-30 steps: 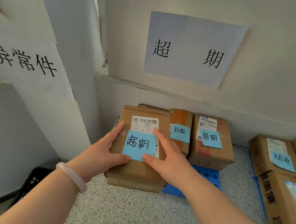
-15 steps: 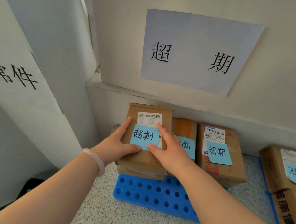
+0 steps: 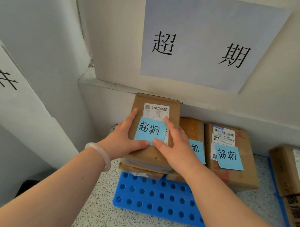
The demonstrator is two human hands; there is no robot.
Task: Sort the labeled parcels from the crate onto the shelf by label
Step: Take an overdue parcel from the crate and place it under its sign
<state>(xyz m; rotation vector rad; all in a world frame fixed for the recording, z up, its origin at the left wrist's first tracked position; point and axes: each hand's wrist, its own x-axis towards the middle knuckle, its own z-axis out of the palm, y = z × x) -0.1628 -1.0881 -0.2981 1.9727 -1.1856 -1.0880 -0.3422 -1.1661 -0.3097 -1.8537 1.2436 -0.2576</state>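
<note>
Parcel (image 3: 153, 133) further back, two hands (image 3: 126, 139) on.

Above my work area a pale paper sign (image 3: 204, 41) is stuck flat on the white wall (image 3: 299, 58) — two large black characters, 超 and 期. To my left a second sheet (image 3: 4, 80) hangs on an angled white panel (image 3: 34, 8); its characters are cut off by the frame edge. Something dark (image 3: 27, 186) sits low by the floor at left — too obscured to identify.
</note>
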